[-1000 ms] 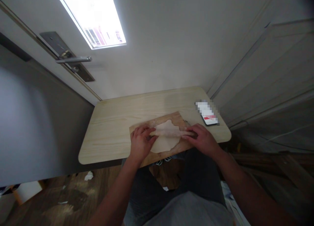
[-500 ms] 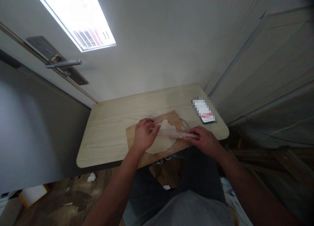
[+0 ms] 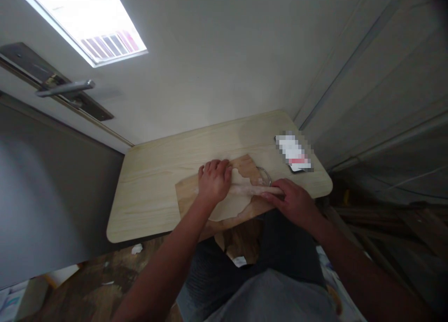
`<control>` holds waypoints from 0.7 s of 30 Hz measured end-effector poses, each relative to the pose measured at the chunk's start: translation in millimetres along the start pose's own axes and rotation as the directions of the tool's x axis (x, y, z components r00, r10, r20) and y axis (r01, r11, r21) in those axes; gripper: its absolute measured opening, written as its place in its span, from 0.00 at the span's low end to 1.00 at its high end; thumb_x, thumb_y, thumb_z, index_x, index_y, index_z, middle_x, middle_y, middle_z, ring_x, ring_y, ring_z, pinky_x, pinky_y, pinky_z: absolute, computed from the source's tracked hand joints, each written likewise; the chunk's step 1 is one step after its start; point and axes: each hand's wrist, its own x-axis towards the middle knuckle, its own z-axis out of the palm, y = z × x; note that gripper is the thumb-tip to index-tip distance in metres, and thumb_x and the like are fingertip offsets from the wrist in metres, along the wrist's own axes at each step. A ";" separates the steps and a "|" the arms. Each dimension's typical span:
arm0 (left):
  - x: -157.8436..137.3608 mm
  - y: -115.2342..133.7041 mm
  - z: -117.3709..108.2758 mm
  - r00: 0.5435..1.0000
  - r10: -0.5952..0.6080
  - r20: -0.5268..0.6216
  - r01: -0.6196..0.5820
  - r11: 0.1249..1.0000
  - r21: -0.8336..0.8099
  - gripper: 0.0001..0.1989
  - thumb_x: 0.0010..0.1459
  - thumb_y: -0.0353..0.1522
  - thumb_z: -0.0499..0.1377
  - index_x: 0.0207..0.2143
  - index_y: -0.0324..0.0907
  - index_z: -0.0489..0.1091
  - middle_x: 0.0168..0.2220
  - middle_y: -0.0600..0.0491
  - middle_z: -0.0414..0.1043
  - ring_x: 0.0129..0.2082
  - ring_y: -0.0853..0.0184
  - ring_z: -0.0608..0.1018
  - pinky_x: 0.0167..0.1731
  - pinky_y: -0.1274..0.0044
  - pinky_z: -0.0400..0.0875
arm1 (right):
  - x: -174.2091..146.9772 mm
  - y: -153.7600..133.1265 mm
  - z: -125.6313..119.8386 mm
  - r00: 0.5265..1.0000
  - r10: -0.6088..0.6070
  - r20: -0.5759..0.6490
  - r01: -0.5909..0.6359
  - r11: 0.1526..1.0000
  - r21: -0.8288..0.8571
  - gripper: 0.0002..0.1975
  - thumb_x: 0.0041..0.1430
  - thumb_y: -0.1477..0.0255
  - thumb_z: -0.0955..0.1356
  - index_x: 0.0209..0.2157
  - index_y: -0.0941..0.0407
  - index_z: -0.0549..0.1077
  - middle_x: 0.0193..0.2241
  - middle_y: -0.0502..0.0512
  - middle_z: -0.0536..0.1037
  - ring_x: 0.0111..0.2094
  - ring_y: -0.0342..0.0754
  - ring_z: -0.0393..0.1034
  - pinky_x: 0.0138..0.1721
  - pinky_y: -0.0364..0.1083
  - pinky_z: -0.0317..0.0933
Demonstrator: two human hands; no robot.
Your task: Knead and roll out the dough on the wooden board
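A thin sheet of pale dough [image 3: 227,208] lies spread on a wooden cutting board [image 3: 187,190], its edge uneven. Across the dough runs a light wooden rolling pin [image 3: 250,190]. My left hand [image 3: 214,182] rests over the pin's left end, palm down and fingers bent forward, hiding that end. At the other end, my right hand [image 3: 293,200] is closed round the pin, its thumb along the near side. A metal ring handle [image 3: 265,173] shows at the board's right edge, just beyond the right hand.
The board sits at the near edge of a small wood-grain table [image 3: 150,186] with rounded corners. A phone [image 3: 294,153], its screen blurred, lies at the right end. Behind stands a white door [image 3: 196,93] with a metal handle [image 3: 66,87]. My legs are beneath the table.
My left hand has turned palm down over the pin, where its thumb and fingers were curled at the end before. The view has shifted slightly; the right hand keeps its hold.
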 end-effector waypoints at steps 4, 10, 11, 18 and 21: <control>7.6 1.7 0.2 0.999 -0.035 0.026 0.034 0.998 0.053 0.20 0.69 0.44 0.43 0.50 0.48 0.71 0.48 0.45 0.72 0.50 0.54 0.70 0.50 0.61 0.60 | 3.4 0.5 -0.3 0.999 0.025 -0.036 -0.027 0.997 -0.069 0.24 0.60 0.46 0.63 0.35 0.54 0.70 0.30 0.54 0.75 0.31 0.50 0.70 0.33 0.47 0.57; 23.0 0.9 2.5 0.997 -0.041 0.060 0.035 0.994 0.101 0.22 0.69 0.44 0.42 0.44 0.45 0.72 0.45 0.44 0.72 0.49 0.53 0.69 0.48 0.61 0.59 | 14.6 8.0 1.6 0.997 0.031 -0.064 -0.039 0.992 -0.117 0.26 0.59 0.43 0.62 0.34 0.53 0.69 0.28 0.54 0.76 0.29 0.51 0.69 0.31 0.47 0.53; 25.1 0.7 2.6 0.997 -0.039 0.066 0.032 0.994 0.108 0.22 0.69 0.44 0.42 0.43 0.45 0.72 0.44 0.44 0.72 0.49 0.53 0.69 0.48 0.61 0.59 | 16.7 9.0 1.9 0.997 0.034 -0.066 -0.041 0.992 -0.120 0.26 0.59 0.43 0.62 0.34 0.53 0.69 0.28 0.54 0.76 0.29 0.51 0.70 0.30 0.47 0.53; 38.7 2.3 3.4 0.998 -0.050 0.033 0.045 0.991 0.126 0.25 0.70 0.44 0.40 0.40 0.42 0.73 0.43 0.42 0.74 0.49 0.53 0.70 0.47 0.61 0.58 | 32.3 8.8 -0.8 0.992 0.088 -0.086 -0.098 0.987 -0.126 0.28 0.58 0.41 0.61 0.31 0.53 0.71 0.25 0.52 0.75 0.26 0.48 0.68 0.27 0.45 0.48; 44.0 3.2 3.7 0.997 -0.066 0.027 0.061 0.989 0.138 0.25 0.70 0.44 0.40 0.40 0.42 0.73 0.43 0.42 0.75 0.48 0.54 0.71 0.47 0.62 0.58 | 38.1 5.9 -3.5 0.988 0.146 -0.060 -0.153 0.979 -0.135 0.28 0.59 0.41 0.60 0.31 0.52 0.71 0.25 0.51 0.76 0.25 0.47 0.67 0.26 0.44 0.47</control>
